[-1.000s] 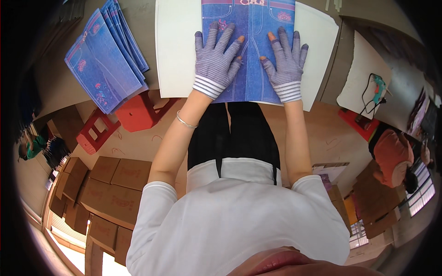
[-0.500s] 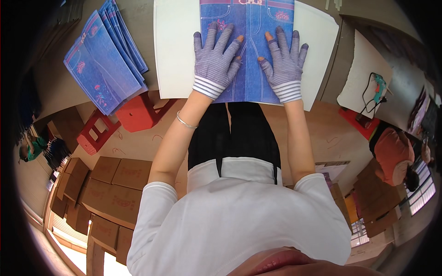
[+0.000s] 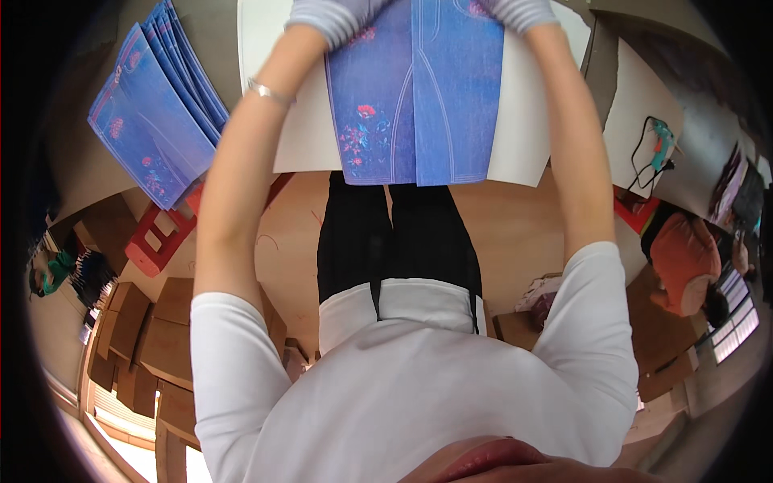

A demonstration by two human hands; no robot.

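Note:
A blue denim-print sheet [image 3: 415,97] with small red flowers lies on a white board [image 3: 302,121] in front of me. Both my arms stretch forward over it. My left hand [image 3: 326,14] and my right hand [image 3: 519,10] wear striped knit gloves and rest at the sheet's far part. Only the glove cuffs show, because the top edge of the picture cuts off the fingers. A thin bracelet [image 3: 268,92] sits on my left wrist.
A fanned stack of similar blue sheets [image 3: 157,105] lies to the left. A red stool [image 3: 161,237] and several cardboard boxes [image 3: 153,338] stand on the floor lower left. At right are a teal tool with a black cord [image 3: 660,145] and a person in orange [image 3: 684,258].
My arms have reached farther forward, so both gloved hands have slid up to the picture's top edge. The blue sheet now fills more of the view, nearer to me.

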